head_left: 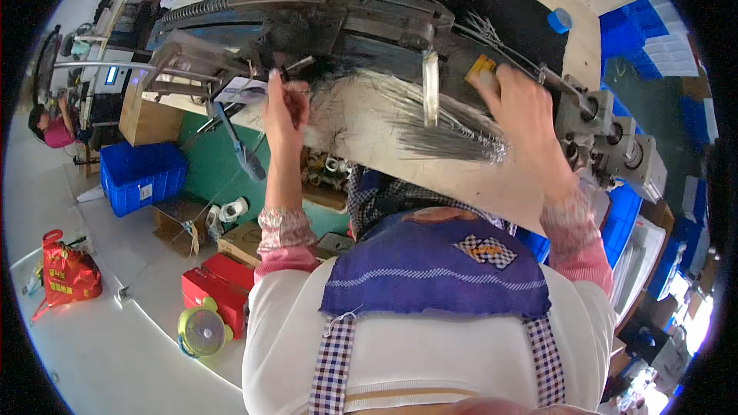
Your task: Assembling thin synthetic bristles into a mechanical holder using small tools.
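Observation:
My left hand (pixel 284 111) is raised at the near side of a long dark machine (pixel 361 27), fingers curled together. Between them is something small that I cannot make out, close to a thin pale-tipped rod (pixel 300 63). Further right, my right hand (pixel 526 119) reaches over the bench, thumb and forefinger beside a small yellow block (pixel 480 68). Its other fingers are hidden, so its grip does not show. Between the hands, a bundle of thin metal wires (pixel 446 134) lies on the pale worktop (pixel 346 111), with an upright light metal strip (pixel 430 91) among it.
Metal cylinders and blocks (pixel 611 134) are mounted at the bench's right end. A black mat (pixel 500 4) bears loose wires and a blue round cap (pixel 560 21). To the left stand a blue crate (pixel 143 177), red box (pixel 215 292) and green fan (pixel 204 330). Another person (pixel 58 129) sits far left.

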